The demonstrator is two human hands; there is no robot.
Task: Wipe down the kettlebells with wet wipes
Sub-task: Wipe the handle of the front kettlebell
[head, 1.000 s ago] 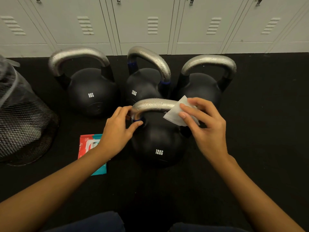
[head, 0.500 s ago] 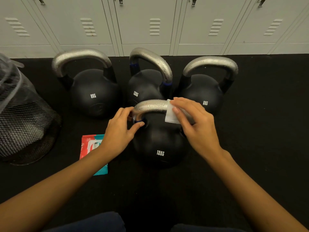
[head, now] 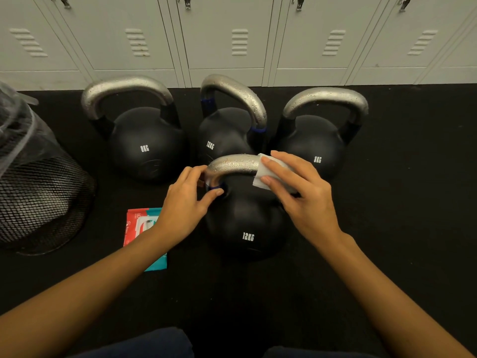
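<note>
Black rubber floor (head: 400, 202), grey lockers (head: 224, 34) along its far edge. My 12KG kettlebell (head: 245, 223) stands upright mid-floor, steel handle (head: 232, 165) running left-right, beaded wet. Left hand (head: 183, 205) fingers grip the handle's left end. Right hand (head: 307, 197) fingers press a white wipe (head: 260, 174) around the right end. Three more bells behind.

Slid right hand (head: 307, 195) leftward and down along handle of front 12KG kettlebell (head: 246, 218). Wrapped wet wipe (head: 261, 173), loose and sticking up a second ago, flat over the handle's right bend under the fingers (head: 277, 164). Curled left hand (head: 184, 202) slightly tighter at handle base.
</note>
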